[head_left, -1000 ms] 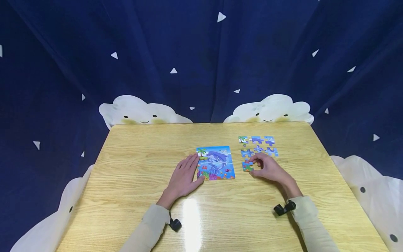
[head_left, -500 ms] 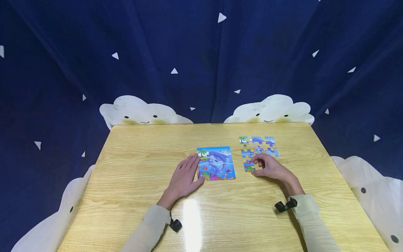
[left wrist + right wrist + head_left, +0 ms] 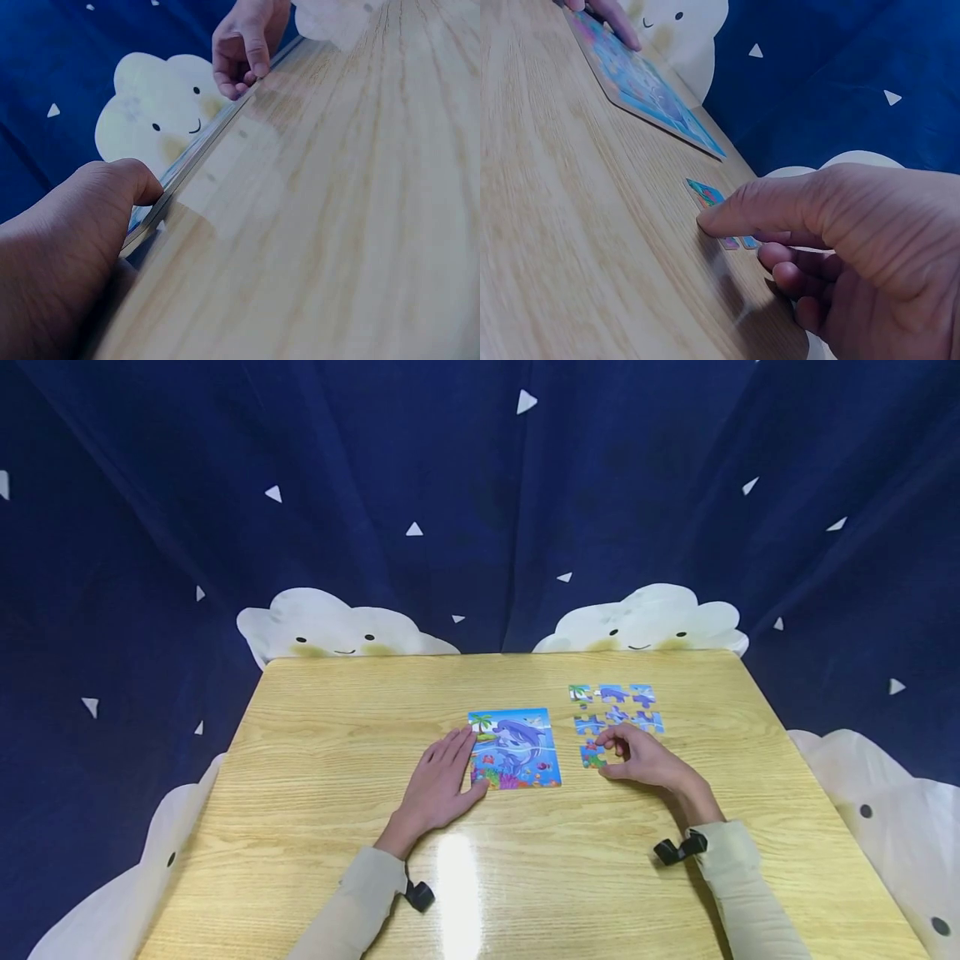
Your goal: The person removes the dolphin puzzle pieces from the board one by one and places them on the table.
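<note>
My left hand (image 3: 438, 781) lies flat with straight fingers on the left edge of a square dolphin picture board (image 3: 517, 752); its thumb rests at the lower left corner. To the right of the board, my right hand (image 3: 641, 758) pinches a puzzle piece (image 3: 591, 757) with coral and a red crab between thumb and bent index finger. The piece stays down on the table. In the right wrist view the thumb (image 3: 742, 210) touches the edge of this piece (image 3: 704, 193) and covers part of it.
Loose puzzle pieces (image 3: 613, 694) lie in rows just beyond the right hand, several of them with dolphin parts. All rest on a wooden table (image 3: 540, 868). A dark blue curtain (image 3: 480, 485) with white clouds hangs behind its far edge.
Over the last second my right hand has shifted slightly to the right with the crab puzzle piece. The left hand and the dolphin board have kept their places.
</note>
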Motion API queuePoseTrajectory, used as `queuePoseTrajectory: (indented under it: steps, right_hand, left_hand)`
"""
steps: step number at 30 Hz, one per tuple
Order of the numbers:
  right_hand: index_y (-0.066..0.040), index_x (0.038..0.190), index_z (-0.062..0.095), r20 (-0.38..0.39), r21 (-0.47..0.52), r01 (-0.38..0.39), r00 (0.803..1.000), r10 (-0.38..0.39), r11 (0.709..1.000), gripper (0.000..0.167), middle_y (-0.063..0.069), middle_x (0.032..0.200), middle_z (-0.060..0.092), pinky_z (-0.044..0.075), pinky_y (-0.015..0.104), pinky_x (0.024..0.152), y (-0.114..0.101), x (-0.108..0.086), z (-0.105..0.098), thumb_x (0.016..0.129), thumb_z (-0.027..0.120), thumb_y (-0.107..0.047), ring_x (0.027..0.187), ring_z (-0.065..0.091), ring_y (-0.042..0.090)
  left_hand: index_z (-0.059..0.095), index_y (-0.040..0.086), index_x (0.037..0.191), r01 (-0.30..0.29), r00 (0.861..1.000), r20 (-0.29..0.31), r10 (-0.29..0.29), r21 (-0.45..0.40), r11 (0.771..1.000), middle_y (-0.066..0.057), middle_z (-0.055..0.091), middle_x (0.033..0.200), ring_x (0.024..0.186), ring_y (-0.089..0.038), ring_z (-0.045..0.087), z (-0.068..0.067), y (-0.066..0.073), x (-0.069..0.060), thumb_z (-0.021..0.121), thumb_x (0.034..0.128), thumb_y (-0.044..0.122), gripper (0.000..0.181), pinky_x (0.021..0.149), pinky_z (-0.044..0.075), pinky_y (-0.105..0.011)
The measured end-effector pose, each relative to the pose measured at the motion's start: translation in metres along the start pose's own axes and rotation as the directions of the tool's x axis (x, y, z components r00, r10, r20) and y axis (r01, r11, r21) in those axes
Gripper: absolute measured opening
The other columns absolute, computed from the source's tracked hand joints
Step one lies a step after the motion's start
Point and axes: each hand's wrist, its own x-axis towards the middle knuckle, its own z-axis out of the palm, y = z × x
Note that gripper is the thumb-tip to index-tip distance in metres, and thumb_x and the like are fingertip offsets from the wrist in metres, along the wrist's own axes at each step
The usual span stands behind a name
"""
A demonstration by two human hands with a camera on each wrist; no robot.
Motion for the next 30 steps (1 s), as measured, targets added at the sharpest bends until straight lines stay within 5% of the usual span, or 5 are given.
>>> queuePoseTrajectory:
  steps: [12,20,30]
  right_hand:
    - [-0.003,0.118,0.065,-0.083,-0.028,0.048,0.995,-0.050,0.998,0.041,0.013,0.099,0.057,0.041,0.027,0.069,-0.011,-0.003,0.008,0.085,0.087,-0.011,0.083,0.047,0.024]
    - [0.000,0.119,0.067,-0.068,0.033,0.128,0.990,-0.125,0.991,0.036,0.016,0.093,0.060,0.042,0.025,0.066,-0.030,0.005,0.024,0.088,0.083,-0.006,0.078,0.052,0.030]
    - [0.001,0.119,0.067,-0.030,0.028,0.189,0.982,-0.188,0.982,0.036,0.013,0.091,0.062,0.046,0.023,0.065,-0.047,0.015,0.045,0.087,0.082,-0.003,0.075,0.053,0.016]
  left_hand:
    - [0.017,0.015,0.169,0.012,1.000,0.008,-0.012,-0.012,1.000,-0.002,0.016,0.175,0.161,-0.023,0.012,0.002,0.000,0.001,0.036,0.1017,0.068,0.088,0.127,0.017,-0.047]
    - [0.016,0.015,0.169,0.015,1.000,0.021,-0.015,-0.007,1.000,-0.001,0.014,0.175,0.161,-0.022,0.010,0.001,-0.001,0.000,0.036,0.1021,0.068,0.088,0.128,0.016,-0.046]
    - [0.020,0.012,0.168,0.003,1.000,0.004,-0.003,-0.006,1.000,-0.003,0.016,0.175,0.161,-0.024,0.013,0.001,0.000,-0.001,0.036,0.1018,0.067,0.088,0.127,0.018,-0.048]
